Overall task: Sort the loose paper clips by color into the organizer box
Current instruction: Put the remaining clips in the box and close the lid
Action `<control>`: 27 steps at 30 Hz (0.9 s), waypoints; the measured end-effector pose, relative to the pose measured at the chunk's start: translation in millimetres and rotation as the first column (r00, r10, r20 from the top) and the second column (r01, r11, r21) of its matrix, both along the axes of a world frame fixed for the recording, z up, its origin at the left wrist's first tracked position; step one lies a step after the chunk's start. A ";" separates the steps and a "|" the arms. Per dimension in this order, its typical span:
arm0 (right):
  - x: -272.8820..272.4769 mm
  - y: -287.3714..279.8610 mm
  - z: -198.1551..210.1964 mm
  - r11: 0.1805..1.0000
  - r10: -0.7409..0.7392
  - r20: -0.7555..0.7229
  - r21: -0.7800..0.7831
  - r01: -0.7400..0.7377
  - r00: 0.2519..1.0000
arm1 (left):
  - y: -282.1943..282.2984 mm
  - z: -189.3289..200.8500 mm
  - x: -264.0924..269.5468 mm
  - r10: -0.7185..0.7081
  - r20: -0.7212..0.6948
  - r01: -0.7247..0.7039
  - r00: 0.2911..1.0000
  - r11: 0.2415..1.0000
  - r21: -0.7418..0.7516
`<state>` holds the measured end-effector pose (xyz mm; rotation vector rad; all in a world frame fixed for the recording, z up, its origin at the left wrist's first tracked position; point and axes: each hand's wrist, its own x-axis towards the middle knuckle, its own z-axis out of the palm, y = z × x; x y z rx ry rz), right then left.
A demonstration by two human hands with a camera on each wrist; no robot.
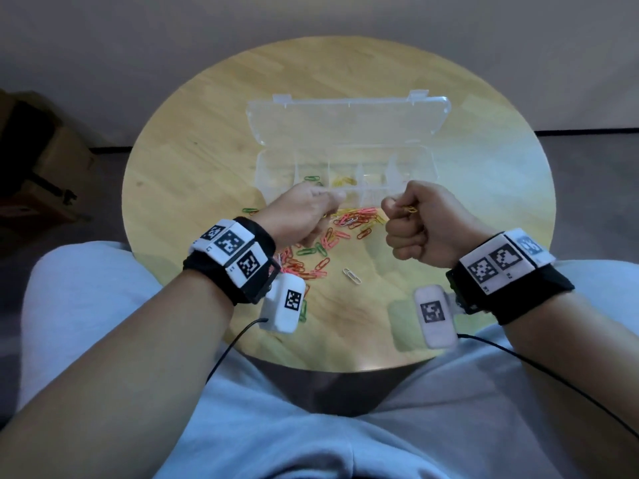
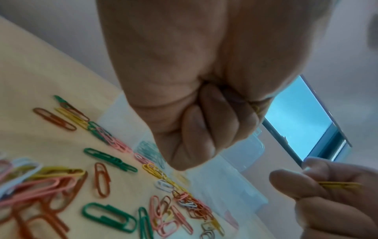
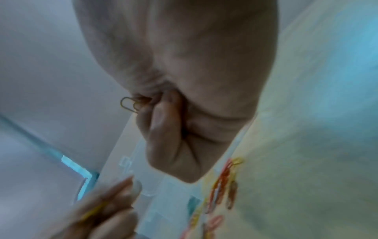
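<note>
A clear organizer box (image 1: 345, 160) lies open on the round wooden table (image 1: 193, 160), lid folded back. It holds some green clips (image 1: 313, 178) and yellow clips (image 1: 345, 181) in neighbouring compartments. A heap of loose paper clips (image 1: 345, 221) in red, pink, green, yellow and white lies in front of the box. My right hand (image 1: 397, 206) hovers above the box's front edge and pinches a yellow clip (image 1: 411, 209), also seen as the yellow clip (image 3: 131, 104). My left hand (image 1: 332, 198), fingers curled, pinches another yellow clip (image 3: 94, 211) just left of it.
A lone white clip (image 1: 352, 275) lies near the table's front edge, and a green clip (image 1: 249, 211) sits apart at the left. Cardboard boxes (image 1: 41, 167) stand on the floor to the left. My lap is right under the table's near rim.
</note>
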<state>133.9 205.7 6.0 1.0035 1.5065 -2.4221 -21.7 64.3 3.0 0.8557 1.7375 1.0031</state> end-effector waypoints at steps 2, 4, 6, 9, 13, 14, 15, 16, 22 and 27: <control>-5.7 -0.4 10.8 0.998 -0.037 -0.034 -0.054 0.035 0.999 | -2.5 2.1 -2.1 0.013 0.105 -0.017 0.994 0.999 0.036; -15.7 -0.3 22.4 0.996 -0.068 -0.068 -0.069 0.063 0.995 | -2.8 5.9 -2.1 0.047 0.123 -0.054 0.991 0.997 0.051; -29.1 3.0 32.8 0.993 -0.096 -0.101 -0.076 0.089 0.990 | -2.7 10.2 -3.7 0.058 0.105 -0.064 0.993 0.996 0.057; -47.6 8.6 45.0 0.979 -0.191 -0.144 -0.106 0.176 0.971 | -4.4 14.3 -6.7 0.073 0.152 -0.086 0.986 0.993 0.079; -68.2 9.9 57.7 0.958 -0.280 -0.180 -0.115 0.262 0.943 | -11.1 20.8 -8.7 0.099 0.138 -0.108 0.985 0.993 0.054; -72.0 8.9 59.5 0.957 -0.284 -0.185 -0.118 0.266 0.941 | -12.5 20.9 -10.0 0.105 0.133 -0.112 0.986 0.992 0.052; -75.5 7.6 60.3 0.955 -0.288 -0.188 -0.125 0.268 0.939 | -14.1 20.9 -11.4 0.112 0.131 -0.119 0.985 0.992 0.051; -78.8 7.4 60.3 0.953 -0.292 -0.186 -0.132 0.271 0.938 | -14.9 21.0 -13.3 0.121 0.134 -0.128 0.984 0.990 0.051; -100.0 8.2 48.6 0.963 -0.166 -0.031 0.212 0.168 0.986 | -11.4 30.0 -18.4 0.168 -0.075 -0.168 0.983 0.986 0.010; -116.0 4.4 45.4 0.853 -0.200 0.029 0.497 0.159 0.979 | 2.0 39.5 -18.4 0.117 -0.293 -0.141 0.949 0.988 -0.060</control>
